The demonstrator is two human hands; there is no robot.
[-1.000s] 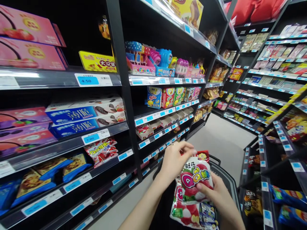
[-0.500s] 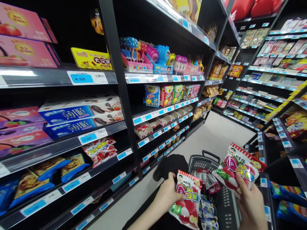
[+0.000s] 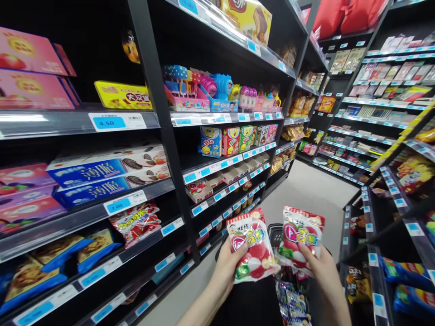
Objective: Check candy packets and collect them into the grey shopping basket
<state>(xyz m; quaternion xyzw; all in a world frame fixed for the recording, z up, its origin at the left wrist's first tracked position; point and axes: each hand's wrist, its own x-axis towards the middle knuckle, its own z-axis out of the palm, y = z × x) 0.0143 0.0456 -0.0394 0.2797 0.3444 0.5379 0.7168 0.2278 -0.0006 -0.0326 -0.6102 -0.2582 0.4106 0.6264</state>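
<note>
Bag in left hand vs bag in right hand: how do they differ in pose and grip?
Tilt: the left bag has its top edge rising toward picture right; the right bag has its top edge dropping that way.
Grip: the left hand pinches the left bag at its left side; the right hand pinches the right bag at its lower right.
Shared: red-and-white packaging, red fruit pictures, fronts facing the camera.

- Left candy bag (image 3: 258, 253): red-and-white, striped top edge, fruit print, 1 green patch; front showing, top tipped left; held up by the basket's (image 3: 276, 234) left side.
- Right candy bag (image 3: 302, 226): like print; tipped slightly right; held up over the basket.
</note>
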